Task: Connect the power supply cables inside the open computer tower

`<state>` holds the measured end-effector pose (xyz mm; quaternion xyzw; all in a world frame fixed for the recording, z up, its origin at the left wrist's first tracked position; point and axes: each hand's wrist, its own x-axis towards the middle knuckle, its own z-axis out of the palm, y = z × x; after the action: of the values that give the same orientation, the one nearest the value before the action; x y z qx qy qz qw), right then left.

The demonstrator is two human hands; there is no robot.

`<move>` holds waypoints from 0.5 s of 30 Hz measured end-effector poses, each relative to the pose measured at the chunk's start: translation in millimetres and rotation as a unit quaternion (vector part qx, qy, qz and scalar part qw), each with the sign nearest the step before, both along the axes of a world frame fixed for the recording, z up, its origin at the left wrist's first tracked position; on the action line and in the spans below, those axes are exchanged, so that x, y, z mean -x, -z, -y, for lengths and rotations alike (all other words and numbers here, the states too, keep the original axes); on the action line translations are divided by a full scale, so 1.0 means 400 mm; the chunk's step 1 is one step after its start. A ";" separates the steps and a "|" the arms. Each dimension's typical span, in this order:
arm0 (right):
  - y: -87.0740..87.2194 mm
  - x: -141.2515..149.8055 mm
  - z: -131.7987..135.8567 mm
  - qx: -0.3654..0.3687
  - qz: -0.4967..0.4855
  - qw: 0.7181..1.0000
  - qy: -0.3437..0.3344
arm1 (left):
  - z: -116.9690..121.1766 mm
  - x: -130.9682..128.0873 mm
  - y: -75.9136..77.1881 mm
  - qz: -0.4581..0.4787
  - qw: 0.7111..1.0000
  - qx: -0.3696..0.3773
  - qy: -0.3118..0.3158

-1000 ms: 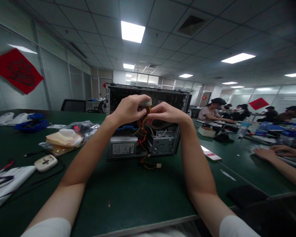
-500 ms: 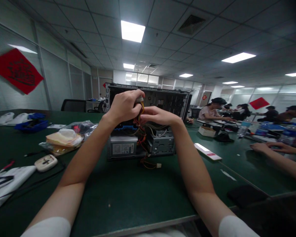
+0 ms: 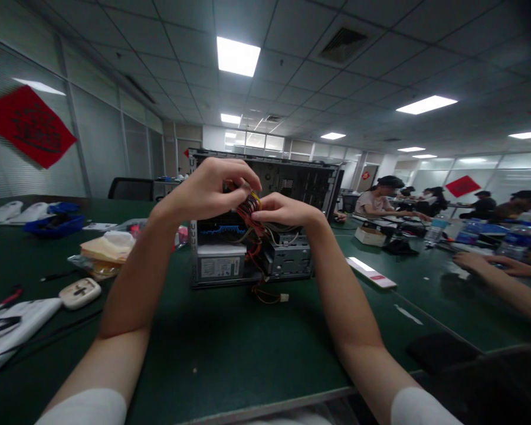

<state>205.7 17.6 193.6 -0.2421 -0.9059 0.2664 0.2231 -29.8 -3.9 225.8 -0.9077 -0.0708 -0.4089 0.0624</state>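
An opened computer case (image 3: 327, 166) lies on the green table, its inside facing me. In front of it, my left hand (image 3: 212, 188) pinches the upper part of a bundle of coloured cables (image 3: 250, 206). Fingers of my right hand (image 3: 287, 209) close on the same bundle from the right. The cable ends inside my left hand are hidden. Below my hands sit the power supply (image 3: 221, 265) with its label, a blue slotted strip (image 3: 223, 229) and a metal drive cage (image 3: 291, 260). One loose white connector (image 3: 284, 297) hangs out onto the table.
On the left are plastic bags (image 3: 106, 248), a beige square box (image 3: 79, 293), a blue tray (image 3: 55, 224) and a white board (image 3: 17, 324). To the right lie a phone-like slab (image 3: 371, 273), a small carton (image 3: 370, 235) and another person's hands (image 3: 473, 261).
My left hand has turned and shifted slightly left and down. The white connector seen at its fingertips is now hidden, and more of the cable bundle shows between my hands.
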 end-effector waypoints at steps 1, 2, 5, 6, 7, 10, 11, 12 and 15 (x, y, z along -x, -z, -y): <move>0.001 0.001 0.001 0.002 0.006 1.000 0.006 | 0.016 0.015 -0.006 0.009 1.000 0.008 -0.011; 0.003 0.003 -0.001 0.004 0.009 1.000 0.016 | 0.031 0.032 -0.011 0.038 0.999 -0.004 -0.031; 0.017 0.026 -0.018 0.001 0.015 0.997 0.075 | 0.068 0.089 -0.019 0.121 0.985 -0.079 -0.094; 0.024 0.041 -0.028 -0.011 0.024 0.995 0.101 | 0.077 0.108 -0.020 0.121 0.987 -0.072 -0.073; 0.031 0.058 -0.040 -0.032 0.036 0.991 0.127 | 0.085 0.125 -0.019 0.120 0.991 -0.052 -0.035; 0.056 0.123 -0.081 -0.161 0.073 0.960 0.218 | 0.099 0.167 -0.021 0.088 0.991 0.027 0.102; 0.064 0.145 -0.096 -0.209 0.073 0.942 0.252 | 0.101 0.176 -0.024 0.063 0.986 0.036 0.148; 0.072 0.165 -0.109 -0.246 0.071 0.924 0.284 | 0.102 0.183 -0.028 0.038 0.982 0.042 0.182; 0.095 0.210 -0.142 -0.278 0.087 0.890 0.351 | 0.098 0.194 -0.036 -0.026 0.975 0.052 0.216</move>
<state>121.8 74.4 155.4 -0.4947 -0.8146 -0.1145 0.2802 -107.5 -42.9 240.4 -0.9139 0.1077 -0.3845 -0.0730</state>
